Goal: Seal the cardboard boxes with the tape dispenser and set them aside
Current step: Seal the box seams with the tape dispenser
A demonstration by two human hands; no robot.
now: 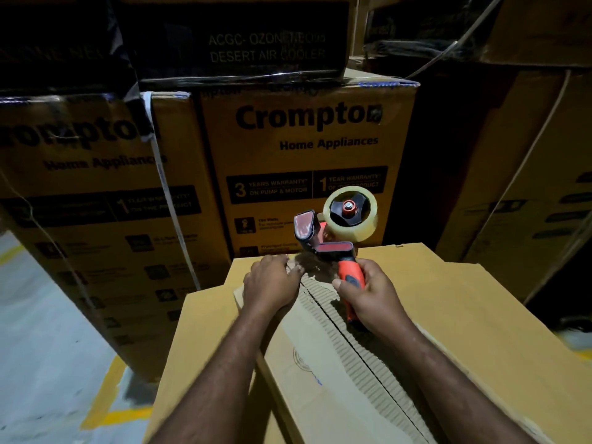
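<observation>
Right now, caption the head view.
Right hand grips tape dispenser above the cardboard box; left hand presses its flap down.
</observation>
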